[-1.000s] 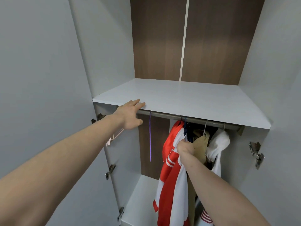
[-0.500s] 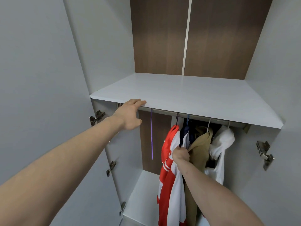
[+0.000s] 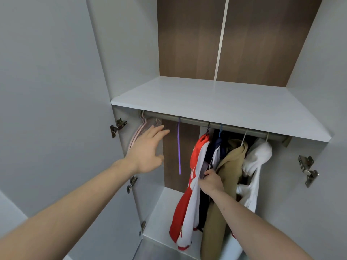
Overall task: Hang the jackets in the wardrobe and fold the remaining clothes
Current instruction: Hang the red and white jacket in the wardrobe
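Inside the open wardrobe a metal rail runs under a white shelf. On it hang a red and white jacket, a dark garment, a tan jacket and a white hoodie. My right hand pinches the fabric at the edge of the red and white jacket. My left hand is spread open below the rail, in front of several empty pink hangers. An empty purple hanger hangs edge-on between my hands.
Both wardrobe doors stand open, the left door close beside my left arm. Metal hinges stick out on both side walls. The white floor of the wardrobe shows under the hanging clothes.
My left hand has dropped from the shelf edge and rail to below the rail, by the pink hangers. My right hand stays on the red and white jacket.
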A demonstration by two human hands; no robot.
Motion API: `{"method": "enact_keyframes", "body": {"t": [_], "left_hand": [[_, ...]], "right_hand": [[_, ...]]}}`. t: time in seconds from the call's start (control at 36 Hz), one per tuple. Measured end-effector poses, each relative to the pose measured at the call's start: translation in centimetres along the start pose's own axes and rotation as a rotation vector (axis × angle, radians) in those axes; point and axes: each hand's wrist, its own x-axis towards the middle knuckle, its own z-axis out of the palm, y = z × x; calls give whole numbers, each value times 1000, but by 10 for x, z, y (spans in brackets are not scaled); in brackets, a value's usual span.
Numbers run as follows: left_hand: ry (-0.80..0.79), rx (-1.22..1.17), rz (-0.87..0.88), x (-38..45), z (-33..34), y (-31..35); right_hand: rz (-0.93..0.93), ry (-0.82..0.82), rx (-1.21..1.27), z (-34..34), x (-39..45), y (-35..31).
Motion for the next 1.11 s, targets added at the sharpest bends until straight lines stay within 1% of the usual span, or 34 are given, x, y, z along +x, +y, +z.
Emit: {"method": "enact_keyframes", "body": {"t": [0.19, 0.36, 0.47, 0.53, 0.69, 0.78, 0.89, 1.0, 1.11], "left_hand": [[-53, -101, -151, -97, 23, -35], [-43, -154, -338, -181, 28, -59], [-9, -206, -493, -236, 29, -65], [33, -243, -596, -267, 28, -66], [300, -304, -904, -360, 21, -50], [406, -320, -1057, -405, 21, -29], [464, -276, -1242, -462, 22, 5], [560, -228, -1430, -520, 21, 49], [658, -172, -1596, -575, 23, 102]], "right_hand": [[-177, -9, 171, 34, -45, -31], [-341, -197, 258, 66, -100, -75], [-441, -358, 221, 84, -134, -99], [-495, -465, 203, 97, -152, -110], [-687, -832, 46, 139, -199, -137], [-792, -988, -15, 162, -225, -148], [-885, -1180, -58, 195, -269, -155], [-963, -1364, -83, 219, -326, -153], [-1102, -1530, -145, 232, -388, -150]]}}
